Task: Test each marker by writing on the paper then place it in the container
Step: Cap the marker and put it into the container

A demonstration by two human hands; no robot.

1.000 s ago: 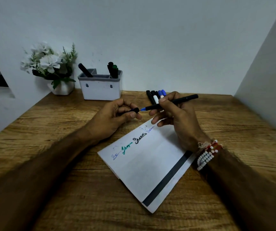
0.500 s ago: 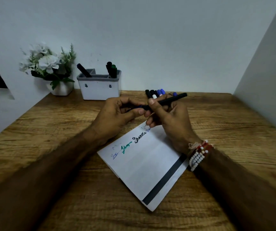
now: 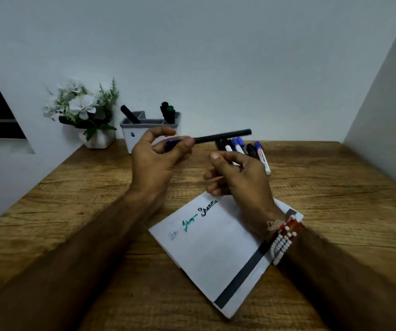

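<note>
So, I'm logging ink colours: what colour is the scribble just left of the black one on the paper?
Teal green; the scribble shows best in the head view.

1. Two hands are showing: left hand (image 3: 154, 163), right hand (image 3: 240, 180).
2. One marker (image 3: 223, 135) is being held.
3. About six loose markers (image 3: 261, 155) are lying partly hidden.
4. Three stored markers (image 3: 168, 112) are standing in one container (image 3: 130, 142).
5. One paper (image 3: 211, 254) is lying flat.

One marker aloft; paper and container on the surface.
The slim black marker (image 3: 223, 136), blue at its left end, lies near-level mid-frame, pinched by the left hand (image 3: 155, 163). The white paper (image 3: 216, 249), scribbled blue, green and black, lies lower centre. The white, grey-rimmed container (image 3: 142, 139), upper left, holds black and green markers; loose markers (image 3: 242, 149) lie right of centre.
</note>
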